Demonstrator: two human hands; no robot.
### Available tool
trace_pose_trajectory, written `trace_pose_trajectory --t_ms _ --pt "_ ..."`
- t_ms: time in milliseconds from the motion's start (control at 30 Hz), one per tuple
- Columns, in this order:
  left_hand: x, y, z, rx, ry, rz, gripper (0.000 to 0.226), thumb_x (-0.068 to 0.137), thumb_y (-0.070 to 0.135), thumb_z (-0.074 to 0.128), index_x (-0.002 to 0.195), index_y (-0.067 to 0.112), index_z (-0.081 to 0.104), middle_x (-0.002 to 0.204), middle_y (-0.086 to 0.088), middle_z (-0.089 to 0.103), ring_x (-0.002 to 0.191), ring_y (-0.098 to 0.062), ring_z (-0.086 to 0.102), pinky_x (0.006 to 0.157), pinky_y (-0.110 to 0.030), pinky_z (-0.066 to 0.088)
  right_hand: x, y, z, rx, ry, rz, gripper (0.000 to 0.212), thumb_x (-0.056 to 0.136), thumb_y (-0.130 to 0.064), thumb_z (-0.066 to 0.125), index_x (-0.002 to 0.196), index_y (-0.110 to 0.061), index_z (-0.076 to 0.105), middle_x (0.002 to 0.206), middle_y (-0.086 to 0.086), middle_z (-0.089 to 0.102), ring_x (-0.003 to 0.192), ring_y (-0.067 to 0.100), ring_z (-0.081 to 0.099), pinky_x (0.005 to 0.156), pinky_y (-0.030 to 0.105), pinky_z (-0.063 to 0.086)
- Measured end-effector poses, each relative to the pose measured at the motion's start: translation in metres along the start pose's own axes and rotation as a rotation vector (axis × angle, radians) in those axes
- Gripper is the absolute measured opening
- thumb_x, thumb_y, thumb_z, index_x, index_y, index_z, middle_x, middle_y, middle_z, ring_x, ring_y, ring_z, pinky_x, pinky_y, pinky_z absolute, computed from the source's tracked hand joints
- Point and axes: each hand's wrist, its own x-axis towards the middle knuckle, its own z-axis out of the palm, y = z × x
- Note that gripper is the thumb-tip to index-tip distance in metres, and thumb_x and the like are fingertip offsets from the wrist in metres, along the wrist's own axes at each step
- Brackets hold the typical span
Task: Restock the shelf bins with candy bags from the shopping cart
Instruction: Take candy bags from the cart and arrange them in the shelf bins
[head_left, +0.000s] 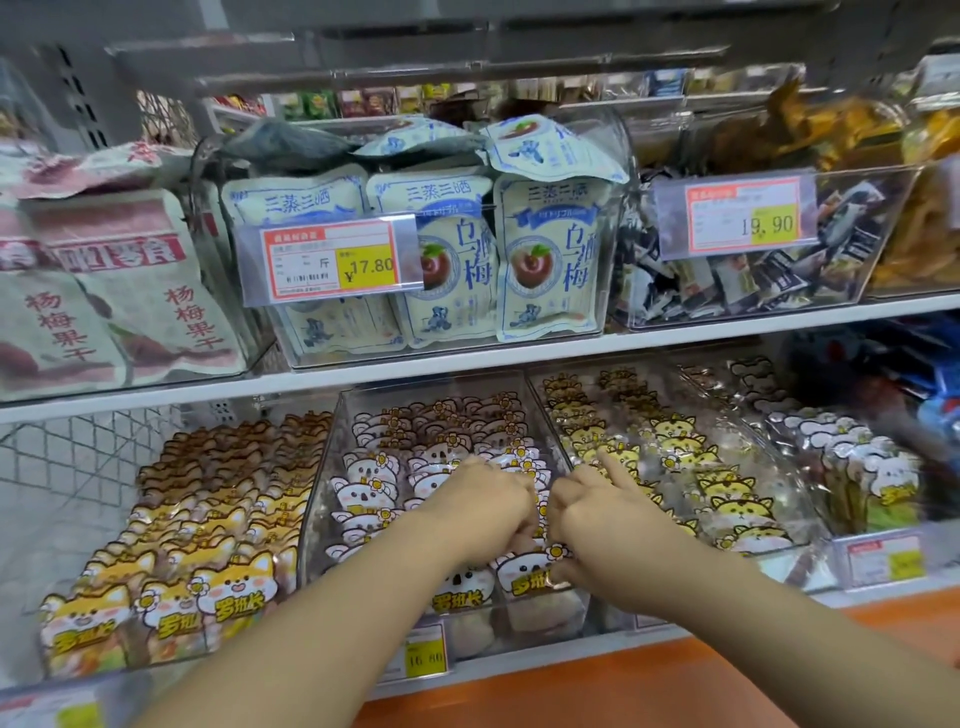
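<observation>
Both my hands reach into the clear middle bin on the lower shelf. It holds rows of white koala-topped candy bags standing upright. My left hand has its fingers curled down among the bags in the right-hand row. My right hand sits beside it, index finger pointing up, the other fingers curled onto a front bag. The shopping cart is out of view.
A bin of orange fox bags stands to the left, yellow cat bags and white bear bags to the right. The upper shelf carries plum snack bags with price tags. An orange ledge runs below.
</observation>
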Motion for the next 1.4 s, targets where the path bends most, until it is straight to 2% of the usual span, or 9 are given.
trace_pose_trajectory --t_ms 133,333,633,733,933,1100,1200,1300,1400 --pt "0.005 -0.006 0.008 -0.01 -0.016 -0.018 0.018 0.097 0.033 0.062 0.081 0.024 0.063 0.093 0.006 0.048 0.078 -0.019 0.047 0.104 -0.048 0.031 -0.005 -0.002 0.0 -0.031 -0.013 0.019 0.035 0.097 -0.043 0.055 0.114 -0.016 0.069 0.121 0.005 0.057 0.131 0.027 0.033 0.122 0.057 -0.008" --pt "0.002 -0.01 0.018 -0.132 0.049 -0.037 0.033 0.098 0.039 0.059 0.078 0.014 0.065 0.081 0.006 0.039 0.083 -0.018 0.051 0.125 -0.042 -0.001 -0.005 -0.004 -0.005 -0.051 -0.032 0.027 0.029 0.095 -0.039 0.06 0.119 -0.026 0.07 0.117 0.006 0.064 0.134 0.022 0.035 0.117 0.06 -0.015" --pt "0.005 -0.021 0.025 -0.157 0.141 -0.024 0.027 0.097 0.037 0.061 0.073 0.025 0.057 0.072 0.014 0.029 0.103 -0.031 0.055 0.125 -0.044 0.002 0.026 -0.005 -0.024 -0.155 -0.188 -0.012 0.016 0.097 -0.027 0.06 0.105 -0.014 0.063 0.086 0.003 0.051 0.123 0.028 0.046 0.119 0.064 -0.003" --pt "0.008 -0.023 0.026 -0.167 0.179 -0.009 0.025 0.097 0.036 0.059 0.075 0.028 0.053 0.074 0.009 0.031 0.078 -0.012 0.042 0.125 -0.039 -0.005 0.031 -0.007 -0.022 -0.154 -0.208 -0.002 0.022 0.097 -0.028 0.062 0.116 -0.018 0.062 0.093 0.004 0.056 0.126 0.03 0.044 0.118 0.066 -0.005" --pt "0.01 -0.025 0.03 -0.151 0.186 -0.025 0.025 0.098 0.033 0.057 0.075 0.026 0.056 0.075 0.011 0.03 0.078 -0.015 0.043 0.124 -0.047 0.0 0.03 -0.013 -0.018 -0.201 -0.242 -0.019 0.03 0.096 -0.024 0.063 0.126 -0.026 0.059 0.106 0.005 0.066 0.123 0.03 0.048 0.117 0.068 -0.007" --pt "0.005 -0.025 0.022 -0.2 0.194 -0.088 0.03 0.097 0.041 0.057 0.084 0.017 0.07 0.087 0.006 0.049 0.092 -0.014 0.055 0.124 -0.043 -0.006 0.023 -0.012 -0.046 -0.242 -0.306 -0.067 0.03 0.098 -0.012 0.056 0.126 -0.023 0.055 0.075 0.0 0.046 0.112 0.029 0.053 0.117 0.065 -0.004" --pt "0.005 -0.021 0.023 -0.191 0.205 -0.087 0.023 0.095 0.03 0.058 0.08 0.016 0.068 0.084 0.004 0.049 0.087 -0.017 0.056 0.125 -0.047 0.0 0.023 -0.019 -0.048 -0.238 -0.289 -0.088 0.025 0.096 -0.003 0.052 0.112 -0.022 0.054 0.071 -0.003 0.039 0.097 0.025 0.049 0.119 0.061 0.005" --pt "0.005 -0.019 0.028 -0.172 0.229 -0.096 0.017 0.092 0.022 0.059 0.078 0.017 0.068 0.083 0.004 0.048 0.087 -0.018 0.056 0.125 -0.047 -0.001 0.018 -0.021 -0.046 -0.108 -0.348 -0.105 0.037 0.098 -0.018 0.06 0.134 -0.021 0.052 0.079 -0.004 0.039 0.106 0.026 0.052 0.116 0.055 0.014" --pt "0.008 -0.019 0.027 -0.153 0.219 -0.105 0.015 0.089 0.017 0.057 0.078 0.016 0.068 0.085 0.003 0.05 0.088 -0.02 0.057 0.124 -0.047 -0.002 0.02 -0.022 -0.047 -0.049 -0.364 -0.139 0.039 0.098 -0.031 0.061 0.134 -0.017 0.052 0.086 0.0 0.043 0.111 0.029 0.056 0.093 0.038 0.037"
